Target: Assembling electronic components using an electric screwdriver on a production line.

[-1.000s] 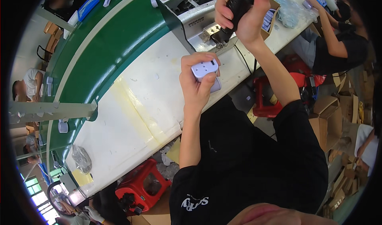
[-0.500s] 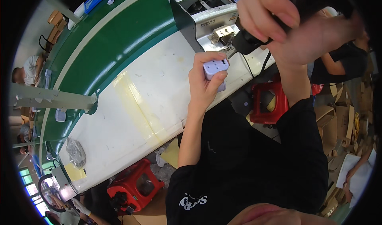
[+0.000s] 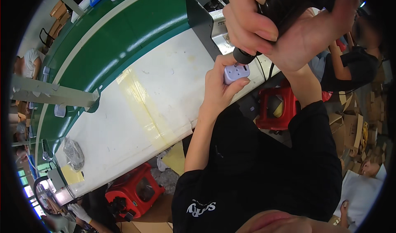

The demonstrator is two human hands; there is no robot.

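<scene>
My left hand (image 3: pixel 217 82) is wrapped around a small lavender plastic housing (image 3: pixel 236 74) with several small holes and a dark slot on its upper face. My right hand (image 3: pixel 295 43) grips a black electric screwdriver (image 3: pixel 244 56), whose body fills the upper right. The screwdriver's nose is right over the upper face of the housing, close to my left index finger. Whether the bit sits in one of the holes I cannot tell. Behind my hands stands a grey and black screw feeder (image 3: pixel 200 25), partly hidden by my right hand.
A white worktop (image 3: pixel 173 76) with yellow tape (image 3: pixel 140 101) borders a green conveyor belt (image 3: pixel 111 56). A clear plastic bag (image 3: pixel 74 154) lies at its left end. Red stools (image 3: pixel 138 189) stand below. A cable hangs near the feeder. Other people sit along the belt and at right; cardboard boxes (image 3: pixel 346 130) are piled there.
The screwdriver has come away from beside the feeder's outlet and down onto the housing. My left hand has shifted slightly right with the housing. The whole view has turned a little.
</scene>
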